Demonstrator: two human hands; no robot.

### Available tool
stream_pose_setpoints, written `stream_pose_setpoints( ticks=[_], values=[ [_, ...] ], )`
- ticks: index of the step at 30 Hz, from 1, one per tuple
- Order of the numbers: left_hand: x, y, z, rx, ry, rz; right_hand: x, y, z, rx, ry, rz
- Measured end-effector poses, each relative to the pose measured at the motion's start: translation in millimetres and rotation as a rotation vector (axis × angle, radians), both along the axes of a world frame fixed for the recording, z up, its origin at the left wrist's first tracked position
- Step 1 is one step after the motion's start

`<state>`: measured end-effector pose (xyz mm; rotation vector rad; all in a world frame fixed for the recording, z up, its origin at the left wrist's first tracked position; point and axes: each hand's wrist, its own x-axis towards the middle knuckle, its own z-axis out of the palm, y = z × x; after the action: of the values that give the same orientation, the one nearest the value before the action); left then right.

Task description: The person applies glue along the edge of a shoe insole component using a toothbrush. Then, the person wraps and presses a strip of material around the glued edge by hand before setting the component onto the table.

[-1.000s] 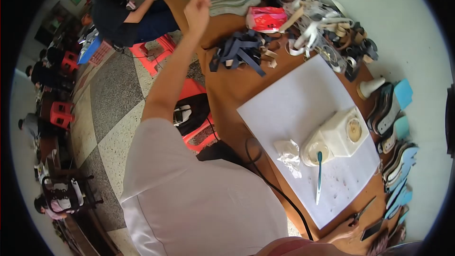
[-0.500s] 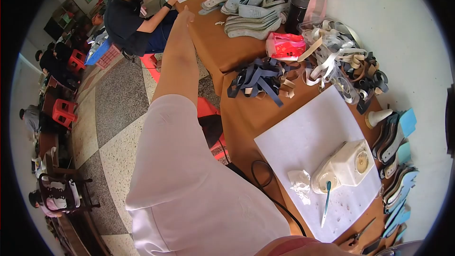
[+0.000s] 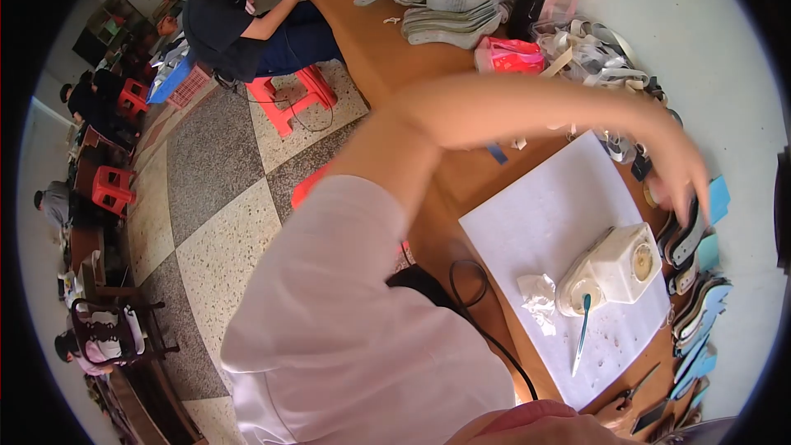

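My left hand (image 3: 680,169), blurred by motion, hangs fingers-down over the near end of a row of dark curved shoe insoles (image 3: 685,239). Its fingers look apart, and I see nothing held; whether they touch the top insole I cannot tell. Below lies a white sheet (image 3: 527,222) bearing a white glue-stained container (image 3: 614,268) with a round recess. A teal-headed brush (image 3: 583,330) leans in its lower well. Crumpled clear plastic (image 3: 538,297) lies beside it. At the bottom edge, a skin-toned shape, probably my right hand (image 3: 611,416), is by scissors (image 3: 638,387), mostly hidden.
Stacked grey insoles (image 3: 453,25), a black canister (image 3: 527,7), a red packet (image 3: 509,56) and tangled straps (image 3: 593,58) lie farther along the brown table (image 3: 371,49). A co-worker (image 3: 222,25) sits on a red stool (image 3: 297,99). A black cable (image 3: 507,367) crosses the near edge.
My left arm has swung from the co-worker's end of the table across to the insoles by the wall, bending at the elbow. The view has shifted slightly. The container and brush stay on the sheet.
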<state>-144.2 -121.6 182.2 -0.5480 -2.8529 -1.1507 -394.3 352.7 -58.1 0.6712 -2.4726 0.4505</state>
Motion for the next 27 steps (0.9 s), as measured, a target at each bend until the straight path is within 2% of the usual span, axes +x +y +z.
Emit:
stream_pose_setpoints(
  ticks=[1,4,6,10,12,13,15,19,22,24,27],
  values=[
    [-37,46,-2,0.069,0.005,-0.232,-7,4,-4,-0.007,-0.027,0.003],
    [-64,158,21,-0.091,0.021,-0.607,-44,25,-27,-0.030,-0.097,-0.009],
    [-57,178,24,-0.117,-0.003,-0.649,-65,35,-42,-0.056,-0.131,0.000],
    [-30,151,3,0.001,-0.118,-0.622,17,-7,10,-0.135,0.034,0.045],
    [-11,110,-23,0.107,-0.127,-0.476,11,-1,4,-0.119,-0.012,0.024],
    [7,88,-37,0.194,-0.196,-0.306,8,1,2,-0.098,-0.052,0.004],
    [40,47,-69,0.484,-0.312,-0.061,11,0,5,-0.095,-0.045,0.001],
    [115,9,-108,0.735,-0.297,0.378,17,-5,10,-0.088,-0.028,-0.012],
    [146,2,-143,0.872,-0.262,0.516,14,-3,6,-0.096,-0.040,0.000],
    [157,-5,-166,1.146,-0.099,0.474,10,-1,5,-0.089,-0.055,0.006],
    [153,-5,-184,1.084,0.019,0.593,11,-2,4,-0.067,-0.061,0.008]
  ],
)
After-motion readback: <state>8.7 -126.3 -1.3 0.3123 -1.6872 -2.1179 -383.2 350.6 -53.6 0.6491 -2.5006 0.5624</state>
